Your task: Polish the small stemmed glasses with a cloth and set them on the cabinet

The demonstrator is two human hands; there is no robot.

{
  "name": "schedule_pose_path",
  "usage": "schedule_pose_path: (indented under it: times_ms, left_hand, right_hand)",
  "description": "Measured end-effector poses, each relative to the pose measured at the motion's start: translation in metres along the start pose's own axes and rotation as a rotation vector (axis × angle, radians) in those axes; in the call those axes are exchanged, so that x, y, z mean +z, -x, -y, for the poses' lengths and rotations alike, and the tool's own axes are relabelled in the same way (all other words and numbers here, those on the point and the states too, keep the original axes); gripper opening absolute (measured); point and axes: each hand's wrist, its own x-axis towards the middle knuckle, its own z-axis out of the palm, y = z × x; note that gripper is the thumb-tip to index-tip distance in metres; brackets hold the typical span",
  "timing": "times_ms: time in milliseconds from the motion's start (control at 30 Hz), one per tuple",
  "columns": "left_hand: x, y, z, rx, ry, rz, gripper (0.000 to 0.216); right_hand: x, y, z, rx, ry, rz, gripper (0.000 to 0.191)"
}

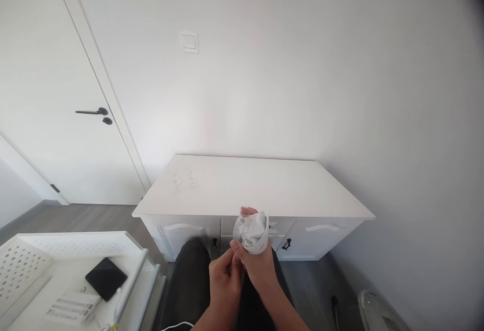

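Observation:
A crumpled white cloth (pixel 254 231) sits in my right hand (pixel 261 268), whose fingers wrap round it from behind and below. A curved, partly see-through edge shows at the left of the cloth, but I cannot tell what it belongs to. My left hand (pixel 226 276) is closed in a pinch just below the cloth, touching my right thumb. Whatever lies between its fingertips is hidden. Both hands are over my lap, in front of the cabinet's near edge. Several small clear glass-like objects (pixel 185 180) stand on the left part of the cabinet top.
A white cabinet (pixel 249 180) with dark handles stands against the wall. At lower left, a white cart (pixel 128 245) with raised sides holds a black flat device (pixel 106 278) and a white pack (pixel 73 307). A pale appliance (pixel 378 311) is at lower right.

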Motion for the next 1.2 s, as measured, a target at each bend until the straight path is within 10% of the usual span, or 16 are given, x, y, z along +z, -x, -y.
schedule_pose_path:
  times_ms: [200,333,500,667,900,1200]
  left_hand:
    - [-0.002,0.003,0.008,0.119,-0.244,0.03,0.044]
    - [-0.017,-0.001,0.005,0.251,-0.358,-0.002,0.034]
    - [-0.017,-0.005,0.002,-0.168,0.156,0.179,0.056]
    - [-0.008,0.0,-0.004,-0.393,0.546,0.076,0.062]
    - [-0.024,-0.012,-0.018,-0.293,0.283,0.008,0.054]
    - [-0.034,-0.003,-0.002,-0.067,-0.124,0.083,0.032]
  right_hand:
    - [-0.002,-0.014,-0.001,-0.133,0.022,-0.166,0.121]
    - [-0.008,-0.028,0.009,-0.032,-0.085,0.06,0.061]
    - [0.008,-0.034,0.014,0.298,-0.457,0.086,0.059]
    - [0.034,-0.019,-0.007,0.403,-0.48,0.081,0.078]
    - [0.032,-0.002,-0.04,-0.362,0.508,-0.188,0.074]
    - [-0.004,-0.007,-0.008,-0.997,1.146,0.503,0.049]
